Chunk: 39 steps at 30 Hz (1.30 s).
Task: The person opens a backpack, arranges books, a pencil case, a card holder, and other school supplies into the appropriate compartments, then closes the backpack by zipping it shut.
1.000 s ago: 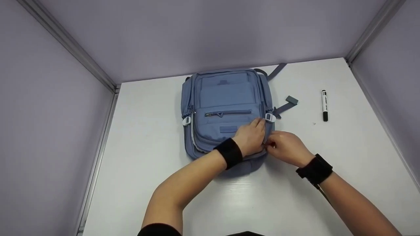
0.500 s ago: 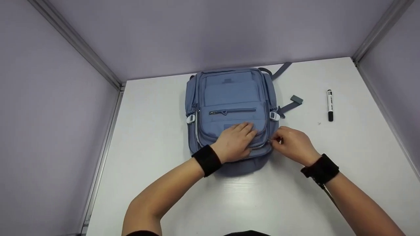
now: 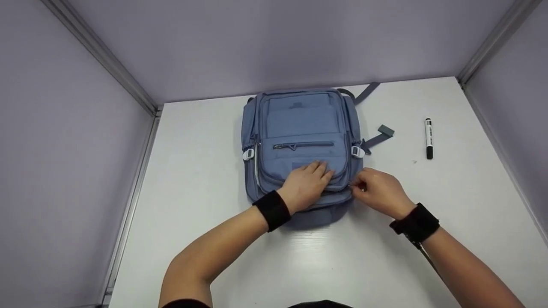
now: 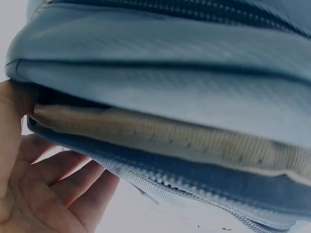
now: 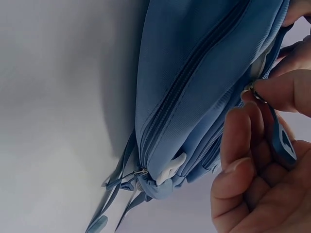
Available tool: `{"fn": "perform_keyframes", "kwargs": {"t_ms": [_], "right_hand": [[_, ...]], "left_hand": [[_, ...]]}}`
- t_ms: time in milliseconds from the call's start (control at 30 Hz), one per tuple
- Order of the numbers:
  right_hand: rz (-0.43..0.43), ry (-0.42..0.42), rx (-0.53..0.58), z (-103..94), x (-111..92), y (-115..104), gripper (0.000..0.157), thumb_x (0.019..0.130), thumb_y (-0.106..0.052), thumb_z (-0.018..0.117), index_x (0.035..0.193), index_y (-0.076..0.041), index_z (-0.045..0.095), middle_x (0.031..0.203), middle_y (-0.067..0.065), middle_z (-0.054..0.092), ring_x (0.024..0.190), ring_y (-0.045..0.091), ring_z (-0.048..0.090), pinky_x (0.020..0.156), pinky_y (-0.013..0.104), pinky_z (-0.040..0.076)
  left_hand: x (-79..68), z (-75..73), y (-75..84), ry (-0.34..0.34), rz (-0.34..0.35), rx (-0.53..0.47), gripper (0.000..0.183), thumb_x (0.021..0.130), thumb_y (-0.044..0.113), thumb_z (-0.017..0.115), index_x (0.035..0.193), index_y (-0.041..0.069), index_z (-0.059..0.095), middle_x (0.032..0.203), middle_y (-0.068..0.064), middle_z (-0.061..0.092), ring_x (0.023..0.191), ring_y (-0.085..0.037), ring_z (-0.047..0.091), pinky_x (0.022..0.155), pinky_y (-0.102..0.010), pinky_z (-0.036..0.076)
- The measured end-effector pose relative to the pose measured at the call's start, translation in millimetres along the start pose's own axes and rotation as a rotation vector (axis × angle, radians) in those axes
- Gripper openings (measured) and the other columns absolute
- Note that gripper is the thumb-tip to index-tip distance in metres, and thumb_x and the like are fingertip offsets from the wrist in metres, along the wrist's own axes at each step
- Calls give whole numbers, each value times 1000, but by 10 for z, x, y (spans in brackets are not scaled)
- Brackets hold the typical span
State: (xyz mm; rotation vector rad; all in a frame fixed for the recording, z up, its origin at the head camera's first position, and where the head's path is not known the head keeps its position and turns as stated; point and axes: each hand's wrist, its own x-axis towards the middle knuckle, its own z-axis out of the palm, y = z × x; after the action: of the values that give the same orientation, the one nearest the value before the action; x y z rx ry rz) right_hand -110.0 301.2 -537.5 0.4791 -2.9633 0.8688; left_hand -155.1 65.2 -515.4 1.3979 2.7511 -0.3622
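Note:
A blue backpack (image 3: 302,122) lies front side up on the white table. My left hand (image 3: 305,187) lies over its lower front pocket, fingers stretched across the outside panel. In the left wrist view, the thumb of my left hand (image 4: 53,189) sits at the corner of the open pocket mouth, with the pocket's front edge between thumb and fingers. A pale lining (image 4: 175,138) shows inside. At the pocket's lower right corner, my right hand (image 3: 381,192) pinches a zipper pull (image 5: 283,141) at its metal slider end. The pull's blue loop hangs over the palm.
A black and white marker (image 3: 429,139) lies on the table (image 3: 201,179) to the right of the backpack. Two loose straps (image 3: 379,139) stick out from the bag's right side. Grey panels (image 3: 274,47) enclose the table at the back and sides.
My left hand has slid left from the pocket's right edge to its lower middle. My right hand keeps its pinch near the lower right corner. The head view has shifted slightly.

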Motion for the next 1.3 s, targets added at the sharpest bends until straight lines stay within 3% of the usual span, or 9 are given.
{"fn": "perform_keyframes", "kwargs": {"t_ms": [167,567,900,1133,1300], "right_hand": [[17,-19,8,3,-12,-55,3,84,-11,75,85,-12,72,80,-4,61,71,11,56,64,34,47],[21,-49,67,47,-29,-278,6,83,-10,74,80,-15,72,78,-6,59,68,10,53,63,32,46],[9,-38,84,118,18,-515,7,83,-12,75,78,-16,71,77,-7,59,67,10,54,63,33,47],[-31,-50,78,185,67,-618,10,87,-13,74,78,-16,71,78,-8,60,68,10,54,63,32,47],[0,-61,93,177,61,-564,9,86,-13,74,78,-16,71,77,-7,60,68,10,54,63,33,47]], "left_hand": [[21,-3,19,-26,-6,35,46,113,24,39,158,18,41,158,-10,43,142,-25,45,107,-34,45],[60,-19,38,-43,-31,10,45,113,25,39,157,17,44,158,-10,44,141,-25,46,107,-34,45],[35,-50,38,-28,-29,23,51,110,37,48,156,17,46,156,-12,45,139,-25,47,104,-34,48],[31,-52,36,-59,-19,52,62,106,49,51,156,14,43,157,-13,44,141,-26,46,105,-35,48],[15,-82,8,-76,-9,-38,66,104,48,55,157,12,42,159,-15,41,143,-28,43,108,-38,45]]}}
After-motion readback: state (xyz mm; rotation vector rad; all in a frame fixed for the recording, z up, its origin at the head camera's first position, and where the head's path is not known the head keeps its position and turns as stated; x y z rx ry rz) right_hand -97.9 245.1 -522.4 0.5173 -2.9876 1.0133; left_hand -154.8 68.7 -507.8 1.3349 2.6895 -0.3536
